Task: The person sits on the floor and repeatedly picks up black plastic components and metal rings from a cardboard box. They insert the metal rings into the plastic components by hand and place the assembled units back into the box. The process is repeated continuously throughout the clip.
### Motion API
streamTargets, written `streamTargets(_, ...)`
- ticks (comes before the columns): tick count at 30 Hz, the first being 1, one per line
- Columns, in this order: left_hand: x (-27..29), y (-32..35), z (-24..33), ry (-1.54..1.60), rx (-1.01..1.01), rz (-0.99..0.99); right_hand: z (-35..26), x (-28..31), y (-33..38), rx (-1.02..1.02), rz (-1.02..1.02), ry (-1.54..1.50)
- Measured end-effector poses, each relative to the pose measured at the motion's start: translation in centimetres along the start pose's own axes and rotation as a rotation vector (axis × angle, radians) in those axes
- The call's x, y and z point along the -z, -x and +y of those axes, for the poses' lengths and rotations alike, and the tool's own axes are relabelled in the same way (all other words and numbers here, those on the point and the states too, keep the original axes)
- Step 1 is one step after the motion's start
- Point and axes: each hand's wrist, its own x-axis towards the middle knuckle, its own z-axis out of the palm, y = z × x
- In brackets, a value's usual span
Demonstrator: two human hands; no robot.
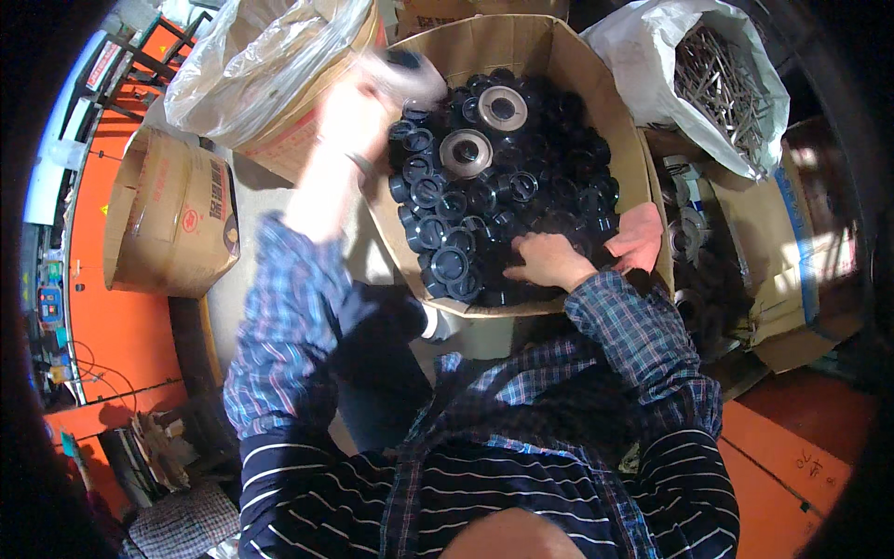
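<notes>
Blurred by motion, my left hand (pixel 352 116) is raised at the left edge of a cardboard box. It seems to grip a round silver piece with a dark centre (pixel 414 82), also smeared. My right hand (pixel 554 260) reaches into the box's near right part, thumb and forefinger apart among black round plastic caps (pixel 451 265); its other fingertips are hard to make out. Two silver discs with dark centres, one farther back (pixel 502 108) and one nearer (pixel 466 153), lie on top of the heap of caps.
The cardboard box (pixel 636 140) stands before me, a pink cloth (pixel 637 238) over its right rim. A plastic-lined carton (pixel 279 140) is at back left, another carton (pixel 177 219) left of it. A white sack (pixel 643 74) of thin metal pieces (pixel 722 84) stands back right, above metal parts (pixel 687 233).
</notes>
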Motion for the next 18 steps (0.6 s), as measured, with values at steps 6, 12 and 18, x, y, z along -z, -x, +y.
streamTargets(6,3.1,-8.8,-1.2,0.289,0.258,0.399,-0.5,-1.9,-1.2,0.110,-0.176,0.314)
streamTargets(12,-14.1,0.5,-14.7,-0.505,0.307,-0.461,0.1,-2.7,-1.6,0.107,-0.224,0.397)
streamTargets(18,-18.8,4.7,-19.1,-0.920,0.500,-0.618,1.0,-1.6,-2.0,0.138,-0.349,0.387)
